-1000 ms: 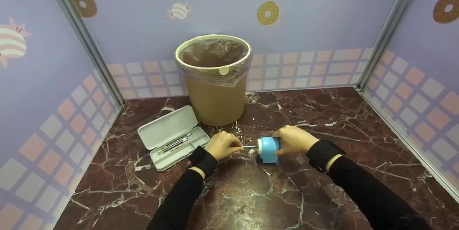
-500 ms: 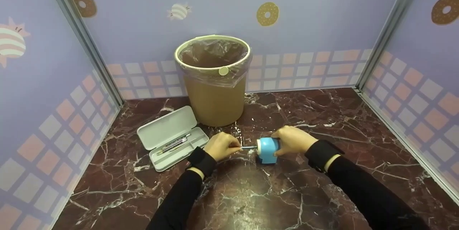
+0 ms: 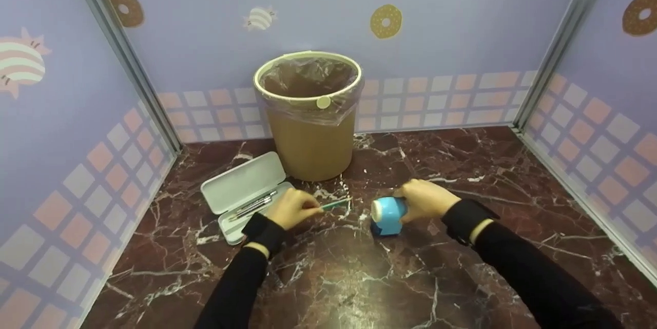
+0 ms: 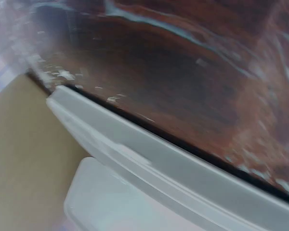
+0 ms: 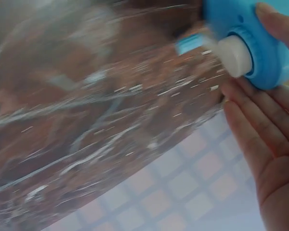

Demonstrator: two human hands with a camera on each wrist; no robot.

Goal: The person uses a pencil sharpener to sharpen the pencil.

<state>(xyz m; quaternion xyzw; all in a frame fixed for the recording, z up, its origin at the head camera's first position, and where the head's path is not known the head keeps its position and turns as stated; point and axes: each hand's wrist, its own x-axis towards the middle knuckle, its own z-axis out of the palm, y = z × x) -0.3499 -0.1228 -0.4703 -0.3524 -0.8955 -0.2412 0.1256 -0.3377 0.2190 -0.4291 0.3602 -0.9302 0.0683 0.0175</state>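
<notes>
My left hand (image 3: pixel 292 209) pinches a teal pencil (image 3: pixel 336 204) near one end. Its other end points right, apart from the blue pencil sharpener (image 3: pixel 388 214). That sharpener stands on the marble-look surface with its round cream front facing left. Curled about its right side, my right hand (image 3: pixel 426 199) holds it; in the right wrist view the thumb lies on the blue body and the fingers are against it, close to a white knob (image 5: pixel 235 57). The left wrist view shows only a sliver of my left hand, and the pencil is out of that view.
An open grey pencil case (image 3: pixel 241 185) lies beside my left hand, with several pens or pencils (image 3: pixel 252 206) inside. Behind it stands a brown lined bin (image 3: pixel 313 144). White scraps (image 3: pixel 365 171) dot the surface. Patterned walls enclose the back and sides.
The pencil has come out of the sharpener's front as my left hand moved left towards the pencil case. The right hand stays on the sharpener, which has turned slightly.
</notes>
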